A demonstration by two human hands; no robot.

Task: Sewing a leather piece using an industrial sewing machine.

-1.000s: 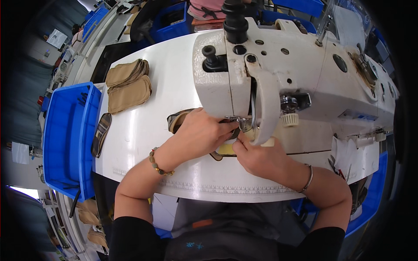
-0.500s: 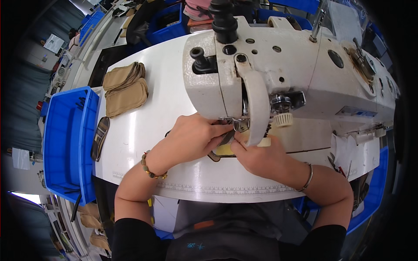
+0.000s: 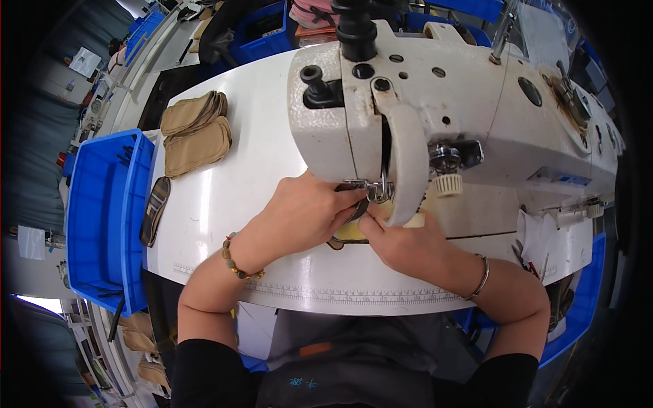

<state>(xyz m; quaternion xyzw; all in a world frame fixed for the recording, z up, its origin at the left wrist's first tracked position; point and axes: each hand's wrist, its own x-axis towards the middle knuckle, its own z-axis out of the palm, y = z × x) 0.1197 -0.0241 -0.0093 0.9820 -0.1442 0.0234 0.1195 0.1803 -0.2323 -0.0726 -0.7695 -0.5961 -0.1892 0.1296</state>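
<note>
A white sewing machine (image 3: 469, 115) stands over the white table. Beneath its needle area, my left hand (image 3: 306, 207) is closed on a small dark fabric piece (image 3: 358, 209), pinched between thumb and fingers. From the other side my right hand (image 3: 408, 243) is closed as well, its thumb and fingertips pressed together at the edge of that same piece, close to the metal presser foot (image 3: 376, 190). My fingers and the machine head hide much of the piece. A yellow patch (image 3: 352, 233) on the machine bed shows below the fingertips.
Stacked tan fabric pieces (image 3: 197, 139) lie at the table's far left. A dark striped piece (image 3: 156, 211) lies near the left edge, beside a blue bin (image 3: 105, 224). Small scissors (image 3: 525, 258) rest at the right, by white cloth (image 3: 537, 234). A ruler strip (image 3: 354, 297) runs along the front edge.
The dark piece has turned slightly and looks more curved at the presser foot. Both hands stay in nearly the same place. The whole view has shifted a little.
</note>
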